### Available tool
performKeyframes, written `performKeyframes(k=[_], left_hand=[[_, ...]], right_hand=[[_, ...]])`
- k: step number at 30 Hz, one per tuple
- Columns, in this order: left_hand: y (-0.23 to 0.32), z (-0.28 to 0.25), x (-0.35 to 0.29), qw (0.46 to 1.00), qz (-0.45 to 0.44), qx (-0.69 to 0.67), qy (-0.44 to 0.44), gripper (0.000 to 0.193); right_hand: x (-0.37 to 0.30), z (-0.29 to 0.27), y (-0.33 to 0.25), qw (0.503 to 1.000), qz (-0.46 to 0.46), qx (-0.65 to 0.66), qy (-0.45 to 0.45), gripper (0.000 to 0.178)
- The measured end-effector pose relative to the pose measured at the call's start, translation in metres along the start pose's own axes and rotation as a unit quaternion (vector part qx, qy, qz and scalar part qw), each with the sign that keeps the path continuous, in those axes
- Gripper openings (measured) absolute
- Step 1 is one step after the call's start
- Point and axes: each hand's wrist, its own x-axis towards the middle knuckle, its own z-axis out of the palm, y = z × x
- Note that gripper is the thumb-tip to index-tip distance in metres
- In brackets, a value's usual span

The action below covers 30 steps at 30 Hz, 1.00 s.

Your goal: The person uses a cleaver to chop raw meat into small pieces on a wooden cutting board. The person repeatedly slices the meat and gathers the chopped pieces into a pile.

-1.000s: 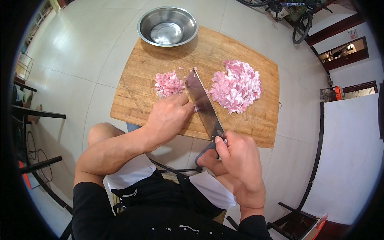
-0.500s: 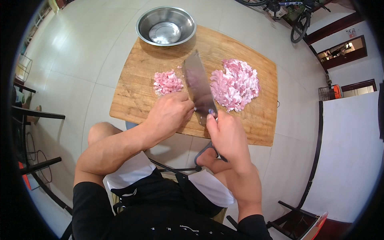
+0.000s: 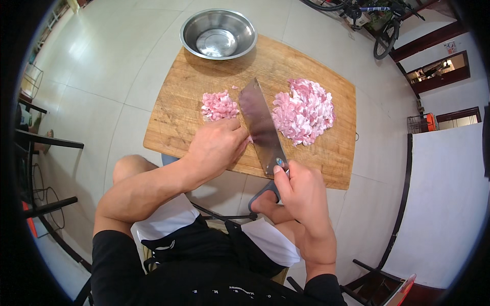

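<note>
the cleaver [image 3: 261,122] is gripped at its near end by the right hand [image 3: 303,193], the thumb laid against the blade's heel, probably for control. the left hand [image 3: 217,146] is curled narrow over a small piece of meat [image 3: 250,138], seemingly so that it can be pinned beside the blade. on the wooden board [image 3: 176,115], diced meat [image 3: 219,105] is heaped to the left and sliced meat [image 3: 304,113] to the right, perhaps so that the two are kept apart. a metal bowl [image 3: 193,38] is set at the far left, out of the blade's way.

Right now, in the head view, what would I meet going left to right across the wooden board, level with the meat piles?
Smaller pile of meat → cleaver → larger pile of meat.
</note>
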Motion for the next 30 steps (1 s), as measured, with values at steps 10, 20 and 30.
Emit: performKeyframes(k=[10, 20, 30], left_hand=[[0.000, 0.003, 0.002, 1.000, 0.020, 0.002, -0.006, 0.013], [-0.005, 0.001, 0.004, 0.997, 0.034, -0.053, -0.041, 0.012], [-0.010, 0.002, 0.015, 0.999, 0.026, -0.007, 0.033, 0.014]], right_hand=[[-0.001, 0.005, 0.007, 0.997, -0.056, -0.045, -0.002, 0.036], [0.036, 0.031, 0.015, 0.991, -0.094, -0.075, 0.054, 0.038], [0.051, 0.000, 0.044, 0.938, 0.060, 0.342, -0.019, 0.026]])
